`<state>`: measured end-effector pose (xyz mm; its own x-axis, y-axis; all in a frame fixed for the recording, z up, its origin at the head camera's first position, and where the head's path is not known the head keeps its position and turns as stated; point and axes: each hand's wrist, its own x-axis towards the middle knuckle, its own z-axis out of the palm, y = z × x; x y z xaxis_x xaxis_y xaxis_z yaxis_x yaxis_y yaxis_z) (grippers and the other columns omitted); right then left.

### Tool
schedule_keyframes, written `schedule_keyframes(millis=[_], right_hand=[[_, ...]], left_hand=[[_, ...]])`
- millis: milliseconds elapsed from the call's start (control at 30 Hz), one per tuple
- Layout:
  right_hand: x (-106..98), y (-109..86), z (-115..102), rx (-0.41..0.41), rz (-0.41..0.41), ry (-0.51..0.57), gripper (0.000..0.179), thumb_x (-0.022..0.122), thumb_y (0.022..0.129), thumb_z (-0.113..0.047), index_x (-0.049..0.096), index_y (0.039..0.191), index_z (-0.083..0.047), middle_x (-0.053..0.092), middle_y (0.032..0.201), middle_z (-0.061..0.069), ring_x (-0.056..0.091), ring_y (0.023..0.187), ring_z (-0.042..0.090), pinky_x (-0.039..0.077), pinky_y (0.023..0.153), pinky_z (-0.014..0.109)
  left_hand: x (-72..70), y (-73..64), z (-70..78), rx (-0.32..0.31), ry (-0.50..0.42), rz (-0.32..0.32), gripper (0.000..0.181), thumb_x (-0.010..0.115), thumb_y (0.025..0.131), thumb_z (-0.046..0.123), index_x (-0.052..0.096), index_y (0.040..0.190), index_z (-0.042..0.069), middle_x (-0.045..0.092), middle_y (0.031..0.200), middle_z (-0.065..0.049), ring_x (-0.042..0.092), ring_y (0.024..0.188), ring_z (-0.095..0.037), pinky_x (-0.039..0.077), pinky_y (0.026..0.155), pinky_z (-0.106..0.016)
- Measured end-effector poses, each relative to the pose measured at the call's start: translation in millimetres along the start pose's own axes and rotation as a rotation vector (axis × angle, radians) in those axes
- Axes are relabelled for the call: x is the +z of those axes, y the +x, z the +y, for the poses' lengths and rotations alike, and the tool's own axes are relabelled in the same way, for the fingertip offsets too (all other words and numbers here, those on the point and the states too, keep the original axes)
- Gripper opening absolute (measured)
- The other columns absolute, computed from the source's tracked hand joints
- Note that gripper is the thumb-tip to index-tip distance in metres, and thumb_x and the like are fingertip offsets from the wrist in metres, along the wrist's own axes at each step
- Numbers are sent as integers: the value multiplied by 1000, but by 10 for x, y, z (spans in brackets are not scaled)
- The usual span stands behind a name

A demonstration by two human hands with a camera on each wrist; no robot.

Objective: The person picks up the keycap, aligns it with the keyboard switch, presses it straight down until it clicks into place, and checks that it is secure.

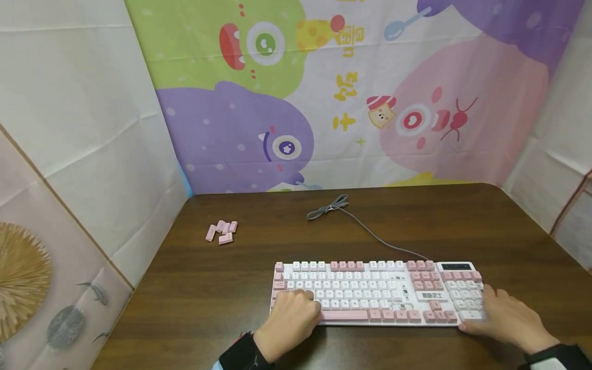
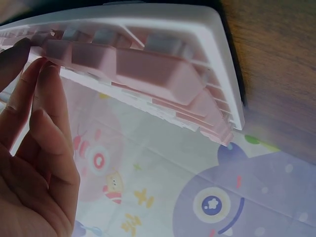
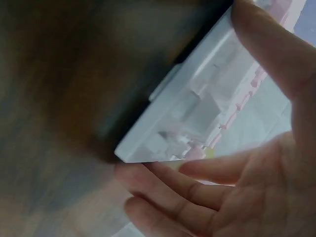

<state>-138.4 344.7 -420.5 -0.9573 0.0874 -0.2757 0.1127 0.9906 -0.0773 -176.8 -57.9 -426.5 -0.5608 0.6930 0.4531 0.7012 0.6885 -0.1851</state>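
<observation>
Pink keycaps lie middle left on the counter. At lower centre, the left hand, grip drawn together, meets the keyboard; whether it clamps anything cannot be told. Force should be vertical; the right hand, thumb and fingers apart, should steady the lower-right end.

Right hand spans keyboard end: thumb at edge, fingers near far corner. White and pink keys between. Blurred brown table beyond fingers.
</observation>
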Motion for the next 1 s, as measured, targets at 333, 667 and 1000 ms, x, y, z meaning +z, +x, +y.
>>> schedule_keyframes(millis=[333, 667, 1000], right_hand=[[-19, 69, 20, -19, 9, -46, 104, 70, 58, -69, 49, 108, 20, 54, 89, 29, 56, 75, 41, 47, 59, 52], [7, 113, 50, 0, -16, -45, 106, 69, 56, -72, 51, 109, 19, 55, 86, 27, 56, 74, 37, 47, 61, 52], [26, 99, 76, -28, -1, -52, 100, 68, 58, -70, 52, 102, 18, 54, 80, 21, 55, 70, 31, 46, 58, 48]], left_hand=[[-15, -8, -11, -2, -37, -17, 24, 72, 70, 27, 56, 51, 22, 48, 51, 9, 47, 43, -9, 19, 38, -23], [-16, -24, -35, 7, -38, -16, 17, 73, 69, 29, 61, 57, 26, 53, 54, 11, 50, 47, -8, 20, 39, -22], [-39, -50, -246, -104, -17, 13, 17, 72, 73, 33, 64, 61, 24, 54, 56, 9, 55, 50, -10, 32, 38, -25]])
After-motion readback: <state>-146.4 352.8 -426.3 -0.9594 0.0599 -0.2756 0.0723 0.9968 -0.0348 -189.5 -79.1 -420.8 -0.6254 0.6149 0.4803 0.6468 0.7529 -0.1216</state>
